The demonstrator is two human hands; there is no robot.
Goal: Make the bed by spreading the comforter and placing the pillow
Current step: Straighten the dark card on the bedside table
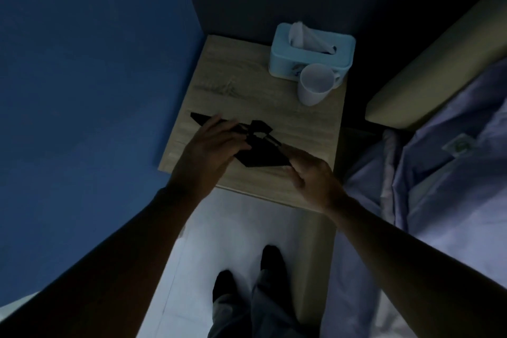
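Both forearms reach up from the lower corners of the frame toward a wooden nightstand [247,85] at centre. Between them, at the bottom, two dark shoes [247,277] and trouser cuffs stand on a pale floor [219,228].

On the near part of the nightstand lies a flat black object [260,151] with angular, pointed edges — the dim light hides what it is. The left hand [211,145] rests over its left part, fingers loosely spread and curled down onto it; whether they grip it I cannot tell. The right hand [312,175] sits at the object's lower right corner, fingers held together and pointing along its edge, touching or nearly touching it.

Farther back on the nightstand, a white mug [315,85] stands upright just in front of a light blue tissue box [310,49] with a tissue sticking up from its slot.

A blue wall [82,77] fills the left of the frame. At the right edge, a padded beige headboard [439,63] runs diagonally, and below it the comforter [452,173] — pale lavender — lies rumpled and bunched on the bed, just beside the nightstand. Its folds hang near the right forearm.
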